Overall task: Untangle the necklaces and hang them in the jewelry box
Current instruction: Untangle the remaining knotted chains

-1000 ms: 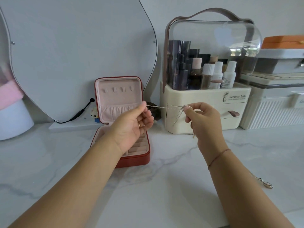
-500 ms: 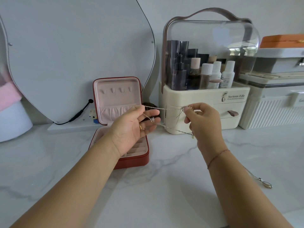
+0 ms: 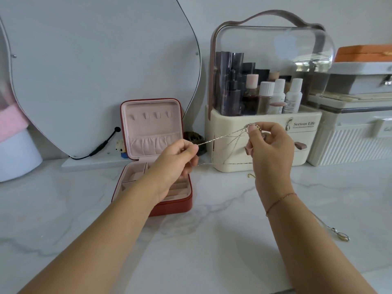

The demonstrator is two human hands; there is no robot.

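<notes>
The chains [image 3: 224,138], thin, light, slippery and easily kinked, stretch between the pinching fingertips of the left hand [image 3: 174,160] and the right hand [image 3: 269,145], which grips the bunch worth holding gently; strands too tangled to count, one more necklace [image 3: 339,234] well behind the right fingers, one open box [image 3: 152,132] beyond the left

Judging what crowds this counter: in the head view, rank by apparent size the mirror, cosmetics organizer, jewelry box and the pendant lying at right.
1. mirror, though cropped at the top
2. cosmetics organizer
3. jewelry box
4. pendant, smallest despite lying nearer the camera
</notes>
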